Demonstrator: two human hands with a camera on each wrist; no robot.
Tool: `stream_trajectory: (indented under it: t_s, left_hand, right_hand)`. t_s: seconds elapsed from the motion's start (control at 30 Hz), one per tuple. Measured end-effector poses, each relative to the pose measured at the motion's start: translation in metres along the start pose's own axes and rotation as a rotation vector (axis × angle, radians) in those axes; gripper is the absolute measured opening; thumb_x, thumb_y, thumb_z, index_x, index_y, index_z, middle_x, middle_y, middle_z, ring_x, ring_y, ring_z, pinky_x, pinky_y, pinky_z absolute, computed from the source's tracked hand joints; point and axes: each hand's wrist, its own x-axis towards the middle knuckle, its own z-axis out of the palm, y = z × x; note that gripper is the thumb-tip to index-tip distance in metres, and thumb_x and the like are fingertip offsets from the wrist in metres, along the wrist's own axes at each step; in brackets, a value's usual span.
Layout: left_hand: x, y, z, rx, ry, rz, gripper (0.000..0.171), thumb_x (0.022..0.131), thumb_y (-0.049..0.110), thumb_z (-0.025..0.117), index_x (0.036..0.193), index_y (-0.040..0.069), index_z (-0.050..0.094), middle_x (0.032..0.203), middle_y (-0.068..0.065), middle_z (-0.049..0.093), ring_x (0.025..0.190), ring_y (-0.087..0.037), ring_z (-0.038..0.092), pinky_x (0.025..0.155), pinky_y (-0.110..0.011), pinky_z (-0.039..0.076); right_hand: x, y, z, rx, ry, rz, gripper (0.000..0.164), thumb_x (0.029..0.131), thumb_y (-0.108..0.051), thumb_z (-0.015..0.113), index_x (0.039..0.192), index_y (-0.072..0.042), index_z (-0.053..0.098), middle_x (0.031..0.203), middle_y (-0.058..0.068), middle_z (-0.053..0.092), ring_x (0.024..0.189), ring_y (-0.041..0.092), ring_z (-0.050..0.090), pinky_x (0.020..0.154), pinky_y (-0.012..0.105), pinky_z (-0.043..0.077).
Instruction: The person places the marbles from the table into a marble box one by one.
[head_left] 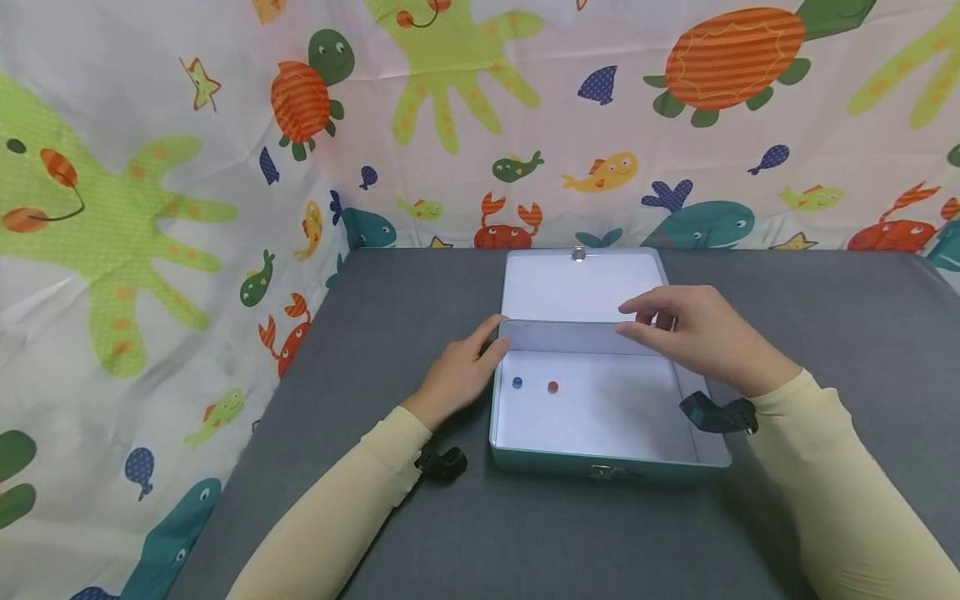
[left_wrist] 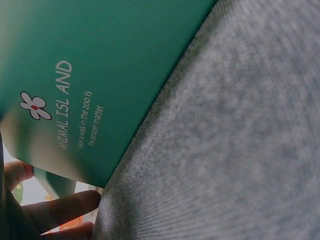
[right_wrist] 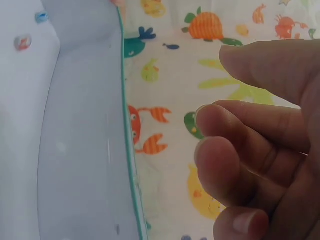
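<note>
A shallow green metal box (head_left: pixel 540 461) with a white inside stands with its lid (head_left: pixel 573 283) folded back behind it. Inside, toward the left, lie two small glass marbles, a blue marble (head_left: pixel 517 382) and a red marble (head_left: pixel 552 387). My left hand (head_left: pixel 459 371) holds the box at its back left corner, thumb at the rim; in the left wrist view its fingers (left_wrist: pixel 65 207) reach past the end of the lettered green side. Over the back right part of the box hovers my right hand (head_left: pixel 686 329), fingers loosely bent and nothing between them.
The box rests on a grey-covered table (head_left: pixel 420 292). A cloth (head_left: pixel 450 175) printed with sea animals hangs behind the table and along its left. A metal clasp (head_left: pixel 578 252) sits on the lid's far edge, and a catch (head_left: pixel 602 472) is on the box's front.
</note>
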Motion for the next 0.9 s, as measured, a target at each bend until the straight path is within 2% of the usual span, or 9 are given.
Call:
stream_trajectory:
  t_s: [0.3,0.43,0.57,0.7,0.9]
  left_hand:
    - [-0.001,0.002,0.000,-0.002,0.000,-0.005,0.060,0.106,0.067,0.038,0.161,0.043,0.039,0.157,0.001,0.054,0.141,-0.022,0.054,0.117,-0.053,0.042]
    - [-0.001,0.002,-0.001,0.002,0.001,-0.005,0.060,0.106,0.067,0.038,0.161,0.042,0.039,0.157,0.001,0.054,0.141,-0.022,0.054,0.117,-0.053,0.042]
    - [-0.001,0.002,-0.001,0.000,0.006,-0.003,0.059,0.107,0.066,0.038,0.161,0.042,0.040,0.156,0.000,0.055,0.140,-0.022,0.054,0.117,-0.053,0.042]
    - [-0.001,0.003,-0.001,-0.002,0.010,-0.010,0.059,0.107,0.065,0.038,0.161,0.041,0.040,0.156,0.000,0.055,0.141,-0.022,0.054,0.117,-0.054,0.041]
    - [0.000,0.003,-0.001,0.003,0.005,-0.005,0.060,0.107,0.065,0.038,0.162,0.039,0.040,0.156,0.000,0.055,0.140,-0.022,0.055,0.116,-0.054,0.042]
  right_hand:
    - [-0.020,0.017,-0.011,0.021,0.017,0.051,0.028,0.096,-0.024,0.080,0.119,-0.008,0.079,0.094,0.000,0.074,0.075,0.017,0.058,0.060,0.026,0.050]
    - [-0.028,0.022,-0.015,0.031,0.018,0.097,0.027,0.096,-0.025,0.080,0.118,-0.009,0.080,0.094,0.000,0.075,0.077,0.018,0.058,0.062,0.025,0.051]
    - [-0.035,0.027,-0.017,0.037,0.011,0.105,0.027,0.097,-0.027,0.079,0.116,-0.009,0.080,0.094,0.002,0.075,0.077,0.017,0.058,0.063,0.024,0.051]
    - [-0.042,0.035,-0.020,0.027,0.016,0.113,0.026,0.099,-0.026,0.076,0.118,-0.009,0.080,0.100,0.007,0.076,0.077,0.017,0.059,0.062,0.025,0.051]
    - [-0.053,0.053,-0.022,0.029,-0.023,0.195,0.034,0.102,-0.031,0.072,0.125,-0.007,0.076,0.113,0.013,0.076,0.081,0.020,0.060,0.062,0.026,0.054]
